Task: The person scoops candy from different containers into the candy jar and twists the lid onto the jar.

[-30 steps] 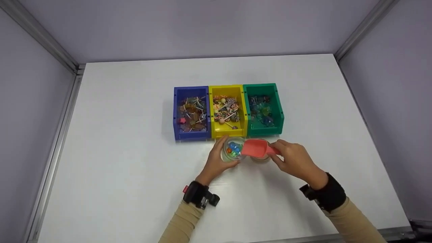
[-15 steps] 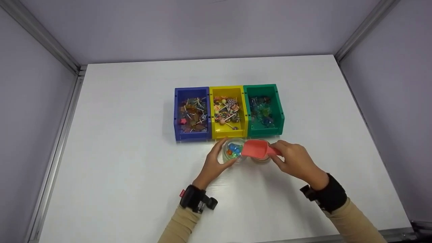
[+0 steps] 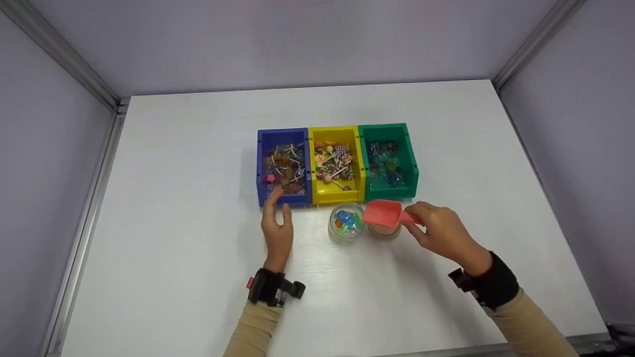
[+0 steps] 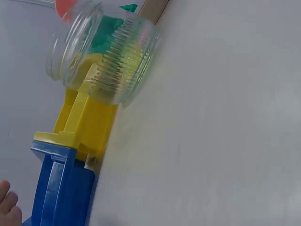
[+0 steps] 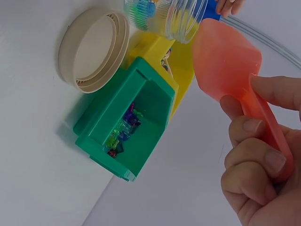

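Observation:
My right hand [image 3: 444, 232] grips a red plastic scoop [image 5: 225, 59] by its handle; the scoop's bowl looks bare in the right wrist view. Under the scoop in the head view lies a beige round lid [image 5: 68, 52], partly covered by it. Left of the lid, a clear glass jar [image 3: 337, 234] stands upright on the table with blue, green and orange pieces inside. My left hand [image 3: 276, 235] holds nothing, its fingers loosely extended, and its fingertips overlap the front edge of the blue bin [image 3: 283, 199]. In the left wrist view only a few fingertips [image 4: 8, 205] show.
Beside the blue bin, holding amber pieces and sticks, are a yellow bin [image 3: 337, 197] of small lollipops and a green bin [image 3: 392, 192] of coloured translucent pieces. All three stand in a row behind the jar on a white table [image 3: 178, 258], with grey walls [image 3: 307, 44] around it.
My left hand has let go of the glass jar and moved left toward the blue bin. The scoop has shifted slightly right, away from over the jar's rim.

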`<state>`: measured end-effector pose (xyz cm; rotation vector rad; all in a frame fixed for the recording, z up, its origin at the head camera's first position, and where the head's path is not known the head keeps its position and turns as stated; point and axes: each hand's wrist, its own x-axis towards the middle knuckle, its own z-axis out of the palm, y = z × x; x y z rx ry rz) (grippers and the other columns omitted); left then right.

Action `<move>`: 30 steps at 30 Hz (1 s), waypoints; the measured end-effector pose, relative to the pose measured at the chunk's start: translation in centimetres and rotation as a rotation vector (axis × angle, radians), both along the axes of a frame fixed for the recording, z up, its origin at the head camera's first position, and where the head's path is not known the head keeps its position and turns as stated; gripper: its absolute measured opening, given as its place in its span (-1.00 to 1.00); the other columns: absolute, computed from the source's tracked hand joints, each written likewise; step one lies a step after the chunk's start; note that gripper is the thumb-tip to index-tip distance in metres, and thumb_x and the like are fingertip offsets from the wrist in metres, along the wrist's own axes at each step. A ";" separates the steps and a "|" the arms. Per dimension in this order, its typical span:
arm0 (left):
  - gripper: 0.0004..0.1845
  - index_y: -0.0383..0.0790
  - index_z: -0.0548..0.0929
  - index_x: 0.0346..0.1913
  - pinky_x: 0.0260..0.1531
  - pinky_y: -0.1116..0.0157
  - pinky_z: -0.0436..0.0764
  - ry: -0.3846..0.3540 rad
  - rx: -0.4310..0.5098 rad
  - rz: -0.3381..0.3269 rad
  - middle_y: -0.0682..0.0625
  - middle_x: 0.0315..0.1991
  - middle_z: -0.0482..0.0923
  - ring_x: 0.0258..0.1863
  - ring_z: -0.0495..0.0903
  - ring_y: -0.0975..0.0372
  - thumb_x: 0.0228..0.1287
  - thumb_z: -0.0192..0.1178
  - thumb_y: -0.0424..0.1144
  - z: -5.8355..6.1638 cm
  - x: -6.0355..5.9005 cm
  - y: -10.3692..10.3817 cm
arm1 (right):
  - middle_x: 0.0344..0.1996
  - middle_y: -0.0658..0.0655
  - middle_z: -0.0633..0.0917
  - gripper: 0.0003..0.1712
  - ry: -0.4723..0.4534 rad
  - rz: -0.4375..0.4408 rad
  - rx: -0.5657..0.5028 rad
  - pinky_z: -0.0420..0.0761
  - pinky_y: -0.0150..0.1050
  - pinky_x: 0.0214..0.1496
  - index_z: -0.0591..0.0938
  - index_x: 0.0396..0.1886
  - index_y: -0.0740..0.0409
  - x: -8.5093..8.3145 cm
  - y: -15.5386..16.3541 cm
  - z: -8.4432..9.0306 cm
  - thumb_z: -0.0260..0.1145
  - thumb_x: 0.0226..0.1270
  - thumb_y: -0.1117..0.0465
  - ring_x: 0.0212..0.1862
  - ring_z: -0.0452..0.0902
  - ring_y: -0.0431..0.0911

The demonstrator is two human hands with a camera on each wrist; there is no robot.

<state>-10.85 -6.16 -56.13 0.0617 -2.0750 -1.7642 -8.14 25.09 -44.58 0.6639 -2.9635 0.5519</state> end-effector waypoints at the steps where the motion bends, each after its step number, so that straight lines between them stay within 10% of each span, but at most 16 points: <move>1: -0.64 -0.43 0.43 0.23 0.47 0.14 0.29 0.008 0.008 0.041 -0.25 0.33 0.39 0.42 0.30 -0.02 0.41 0.01 -0.43 0.1 -0.2 -0.3 | -0.43 0.15 0.73 -0.77 0.001 -0.004 -0.002 0.65 -0.24 -0.41 0.66 -0.24 0.26 0.0 0.1 0.1 0.41 0.21 0.19 -0.46 0.58 -0.10; 7: -0.56 -0.35 0.33 0.34 0.57 0.07 0.06 -0.081 0.074 0.138 -0.21 0.47 0.20 0.53 0.10 0.00 0.44 -0.03 -0.40 0.4 -1.6 -2.1 | -0.42 0.17 0.73 -0.78 0.011 -0.023 -0.005 0.62 -0.23 -0.41 0.66 -0.23 0.29 -0.4 0.6 0.5 0.40 0.21 0.22 -0.47 0.54 -0.10; 17: -0.44 -0.16 0.10 0.50 0.57 0.16 0.09 -0.332 0.102 0.011 -0.12 0.54 0.07 0.56 0.04 0.09 0.53 -0.12 -0.15 0.3 -4.5 -4.3 | -0.43 0.23 0.72 -0.77 -0.007 -0.079 -0.005 0.60 -0.18 -0.40 0.66 -0.22 0.37 -1.2 1.6 0.7 0.36 0.24 0.26 -0.48 0.50 -0.08; 30: -0.46 -0.24 0.11 0.50 0.55 0.08 0.13 -0.436 0.125 -0.033 -0.22 0.51 0.11 0.54 0.09 0.01 0.57 -0.21 -0.16 0.1 -5.9 -5.0 | -0.59 0.25 0.60 -0.76 -0.135 -0.159 0.043 0.26 -0.32 -0.49 0.64 -0.25 0.49 -3.5 2.2 1.3 0.28 0.25 0.32 -0.54 0.31 -0.08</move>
